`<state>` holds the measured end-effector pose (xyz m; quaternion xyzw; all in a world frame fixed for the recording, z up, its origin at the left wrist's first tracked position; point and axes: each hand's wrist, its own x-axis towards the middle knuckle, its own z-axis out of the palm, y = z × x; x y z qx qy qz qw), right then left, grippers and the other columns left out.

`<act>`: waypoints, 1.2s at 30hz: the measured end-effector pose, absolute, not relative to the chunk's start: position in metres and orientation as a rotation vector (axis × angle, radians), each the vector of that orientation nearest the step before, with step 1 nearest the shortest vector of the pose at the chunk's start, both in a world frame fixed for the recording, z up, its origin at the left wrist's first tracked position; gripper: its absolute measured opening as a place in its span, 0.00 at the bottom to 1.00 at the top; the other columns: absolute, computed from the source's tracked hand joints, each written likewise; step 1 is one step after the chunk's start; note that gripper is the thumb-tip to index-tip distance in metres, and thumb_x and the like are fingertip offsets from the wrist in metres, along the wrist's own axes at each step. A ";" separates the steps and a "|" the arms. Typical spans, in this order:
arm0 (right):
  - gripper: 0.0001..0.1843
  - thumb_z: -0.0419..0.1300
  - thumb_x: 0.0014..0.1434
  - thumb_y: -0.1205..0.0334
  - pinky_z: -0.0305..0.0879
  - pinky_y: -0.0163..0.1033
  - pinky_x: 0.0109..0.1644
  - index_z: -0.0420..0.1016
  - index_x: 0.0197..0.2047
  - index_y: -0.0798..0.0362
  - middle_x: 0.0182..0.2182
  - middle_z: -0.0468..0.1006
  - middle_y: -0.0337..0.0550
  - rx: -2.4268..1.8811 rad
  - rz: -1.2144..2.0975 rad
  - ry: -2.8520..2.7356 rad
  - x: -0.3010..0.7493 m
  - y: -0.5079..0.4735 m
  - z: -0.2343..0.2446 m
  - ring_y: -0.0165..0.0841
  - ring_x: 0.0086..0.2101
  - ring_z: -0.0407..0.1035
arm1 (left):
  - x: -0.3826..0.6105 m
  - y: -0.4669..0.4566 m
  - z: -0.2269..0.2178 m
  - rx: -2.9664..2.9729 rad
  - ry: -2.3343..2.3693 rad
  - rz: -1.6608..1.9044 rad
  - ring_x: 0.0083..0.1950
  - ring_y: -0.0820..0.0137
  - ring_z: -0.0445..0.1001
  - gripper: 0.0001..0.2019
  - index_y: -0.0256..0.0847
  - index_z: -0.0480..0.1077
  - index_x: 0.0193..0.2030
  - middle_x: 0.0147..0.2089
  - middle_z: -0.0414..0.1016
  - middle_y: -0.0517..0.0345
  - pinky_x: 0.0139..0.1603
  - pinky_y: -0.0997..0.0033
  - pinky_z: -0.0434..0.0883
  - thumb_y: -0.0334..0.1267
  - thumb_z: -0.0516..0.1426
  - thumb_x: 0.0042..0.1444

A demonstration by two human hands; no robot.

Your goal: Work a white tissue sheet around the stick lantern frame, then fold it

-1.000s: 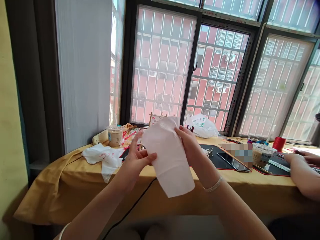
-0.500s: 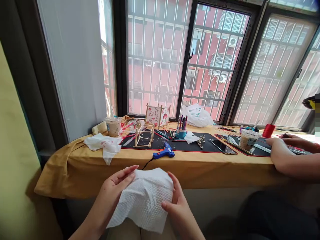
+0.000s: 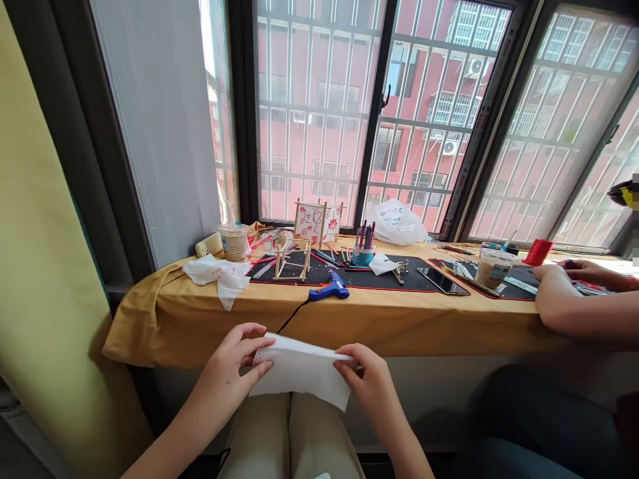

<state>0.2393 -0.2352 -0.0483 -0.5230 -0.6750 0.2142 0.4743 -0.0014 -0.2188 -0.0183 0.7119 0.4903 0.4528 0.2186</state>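
A white textured paper towel (image 3: 302, 372) is stretched between my two hands above my lap, its upper edge folded over. My left hand (image 3: 237, 362) pinches its left end between thumb and fingers. At the right end, my right hand (image 3: 367, 372) has the corner between thumb and forefinger. Beyond the towel, a blue hot glue gun (image 3: 329, 286) lies at the table's front edge, its black cord hanging down. Behind that stands a small wooden stick frame (image 3: 292, 263) on a black mat (image 3: 339, 279).
A drink cup (image 3: 233, 243) and a crumpled tissue (image 3: 214, 273) sit at the left. A lantern with drawn paper panels (image 3: 310, 223), a pencil holder (image 3: 363, 256) and a phone (image 3: 442, 281) are further back. At the right, another person's arm (image 3: 564, 299) rests by a second cup (image 3: 493, 269).
The paper towel, spread and hanging loose before, is now folded over into a narrower strip. My hands have shifted to pinch its two ends. The view has tilted down slightly.
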 end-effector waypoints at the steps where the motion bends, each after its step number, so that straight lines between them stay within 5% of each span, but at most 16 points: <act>1: 0.07 0.56 0.54 0.61 0.63 0.36 0.31 0.74 0.31 0.52 0.29 0.74 0.44 -1.281 0.487 -1.698 0.240 -0.236 -0.046 0.34 0.30 0.67 | -0.002 -0.220 -0.017 2.025 1.395 1.219 0.41 0.65 0.72 0.12 0.41 0.75 0.33 0.49 0.65 0.50 0.39 0.68 0.73 0.45 0.57 0.46; 5: 0.04 0.57 0.54 0.63 0.63 0.41 0.42 0.73 0.30 0.51 0.38 0.70 0.47 -1.222 0.269 -1.832 0.240 -0.239 -0.027 0.37 0.41 0.65 | 0.002 -0.225 -0.011 2.262 1.485 1.063 0.42 0.62 0.70 0.11 0.40 0.69 0.24 0.46 0.69 0.51 0.43 0.62 0.71 0.45 0.59 0.44; 8: 0.03 0.58 0.54 0.64 0.60 0.42 0.49 0.72 0.30 0.51 0.45 0.69 0.47 -1.077 0.291 -1.980 0.237 -0.240 -0.006 0.38 0.47 0.61 | 0.010 -0.231 -0.004 2.311 1.311 0.898 0.48 0.59 0.68 0.15 0.42 0.71 0.36 0.44 0.72 0.52 0.50 0.60 0.67 0.47 0.61 0.43; 11: 0.03 0.57 0.55 0.64 0.62 0.36 0.39 0.72 0.33 0.51 0.35 0.74 0.41 -1.076 0.456 -2.143 0.235 -0.239 0.014 0.32 0.37 0.66 | 0.018 -0.238 0.005 2.181 1.041 0.720 0.50 0.61 0.68 0.26 0.44 0.67 0.52 0.49 0.71 0.52 0.52 0.63 0.65 0.48 0.61 0.45; 14: 0.04 0.56 0.56 0.63 0.58 0.33 0.31 0.72 0.35 0.50 0.29 0.75 0.37 -1.135 0.481 -2.282 0.234 -0.238 0.031 0.29 0.30 0.66 | 0.026 -0.243 0.010 2.017 0.823 0.596 0.48 0.62 0.70 0.30 0.42 0.64 0.55 0.50 0.72 0.53 0.50 0.66 0.66 0.47 0.62 0.45; 22: 0.09 0.56 0.56 0.58 0.59 0.35 0.35 0.68 0.41 0.49 0.34 0.73 0.38 -0.957 0.681 -2.202 0.225 -0.228 0.050 0.30 0.34 0.65 | 0.043 -0.244 -0.001 1.812 0.948 0.761 0.29 0.72 0.63 0.23 0.33 0.69 0.32 0.28 0.68 0.59 0.27 0.76 0.60 0.56 0.52 0.52; 26: 0.20 0.61 0.51 0.50 0.59 0.33 0.29 0.62 0.42 0.50 0.30 0.70 0.37 -0.906 0.992 -1.732 0.234 -0.223 0.022 0.28 0.28 0.64 | 0.036 -0.246 -0.006 1.791 1.008 0.880 0.28 0.73 0.59 0.25 0.35 0.67 0.29 0.25 0.64 0.61 0.27 0.76 0.58 0.59 0.48 0.53; 31: 0.24 0.61 0.46 0.41 0.62 0.34 0.32 0.62 0.32 0.52 0.26 0.70 0.37 -0.904 1.128 -1.281 0.234 -0.237 -0.030 0.28 0.27 0.66 | 0.032 -0.260 -0.016 1.574 1.012 1.027 0.32 0.70 0.64 0.23 0.36 0.67 0.32 0.29 0.67 0.58 0.32 0.74 0.62 0.58 0.49 0.53; 36: 0.23 0.59 0.48 0.40 0.64 0.35 0.33 0.66 0.33 0.53 0.28 0.72 0.40 -0.882 1.247 -1.163 0.211 -0.265 -0.061 0.31 0.29 0.67 | 0.038 -0.271 -0.040 1.507 1.054 1.076 0.30 0.69 0.64 0.23 0.37 0.66 0.30 0.28 0.67 0.58 0.30 0.73 0.63 0.58 0.49 0.53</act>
